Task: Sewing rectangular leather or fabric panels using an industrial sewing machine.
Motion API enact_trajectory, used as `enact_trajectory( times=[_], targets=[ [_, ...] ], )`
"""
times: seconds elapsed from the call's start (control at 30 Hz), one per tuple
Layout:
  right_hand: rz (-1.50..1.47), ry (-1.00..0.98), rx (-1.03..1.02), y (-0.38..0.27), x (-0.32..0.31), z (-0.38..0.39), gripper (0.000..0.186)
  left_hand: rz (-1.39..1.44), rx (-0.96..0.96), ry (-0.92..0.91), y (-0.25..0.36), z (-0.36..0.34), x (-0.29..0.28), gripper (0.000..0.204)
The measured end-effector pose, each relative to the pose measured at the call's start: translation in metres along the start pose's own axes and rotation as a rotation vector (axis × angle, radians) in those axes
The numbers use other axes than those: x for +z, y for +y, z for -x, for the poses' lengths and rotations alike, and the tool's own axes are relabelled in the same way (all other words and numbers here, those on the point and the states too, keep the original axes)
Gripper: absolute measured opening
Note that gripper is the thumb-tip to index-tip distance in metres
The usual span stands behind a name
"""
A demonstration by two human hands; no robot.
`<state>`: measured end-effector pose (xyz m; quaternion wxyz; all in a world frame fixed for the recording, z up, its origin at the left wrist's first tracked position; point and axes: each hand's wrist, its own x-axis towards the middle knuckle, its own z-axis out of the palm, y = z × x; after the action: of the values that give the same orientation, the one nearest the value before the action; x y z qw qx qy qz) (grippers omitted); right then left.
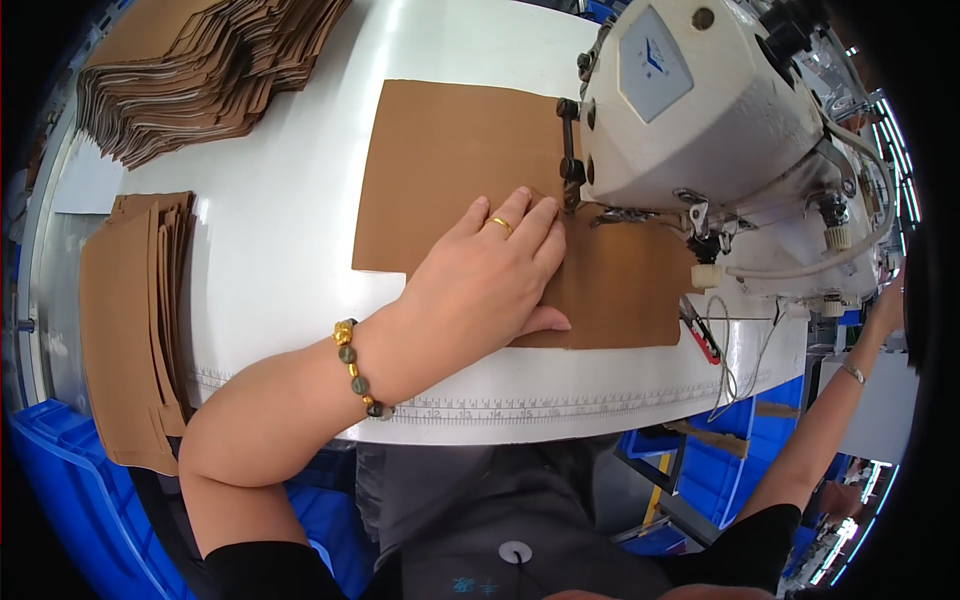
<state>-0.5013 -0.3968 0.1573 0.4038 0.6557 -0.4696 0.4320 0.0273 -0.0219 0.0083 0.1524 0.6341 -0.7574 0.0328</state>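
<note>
My left hand (pixel 485 275) lies flat on the brown cloth (pixel 445 150), palm down, fingers fairly straight and close together, thumb out toward 4 o'clock; it grips nothing. My fingers point to 1 o'clock, their tips just beside the foot of the black rod (pixel 570 140) on the machine (pixel 700 110), which stands at 2 o'clock from my knuckles.

The cloth is right under my palm. One broad part spreads toward 11, another toward 4 and in beneath the machine. Its long axis seems to run 10 to 4, though my hand and the machine hide some of it; I can't tell whether it is one piece or two overlapping.

My left hand is much the nearer. My right (pixel 885 305) is well off at 3, by the dark rim, and I can't tell how its fingers stand.
</note>
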Motion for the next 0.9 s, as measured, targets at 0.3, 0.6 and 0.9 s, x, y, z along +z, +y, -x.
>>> enact_trajectory(
  times=[0.3, 0.6, 0.9],
  targets=[
    [-1.048, -0.497, 1.098, 0.123, 0.043, 0.033, 0.065, 0.033, 0.010, 0.051, -0.002, 0.002, 0.002, 0.073],
    [-1.148, -0.291, 1.010, 0.112, 0.032, 0.053, 0.052, 0.056, 0.017, 0.077, -0.004, 0.001, 0.004, 0.073],
    [-1.157, -0.194, 1.107, 0.100, 0.035, 0.072, 0.045, 0.055, 0.012, 0.068, -0.004, 0.001, 0.004, 0.073]
  ],
)
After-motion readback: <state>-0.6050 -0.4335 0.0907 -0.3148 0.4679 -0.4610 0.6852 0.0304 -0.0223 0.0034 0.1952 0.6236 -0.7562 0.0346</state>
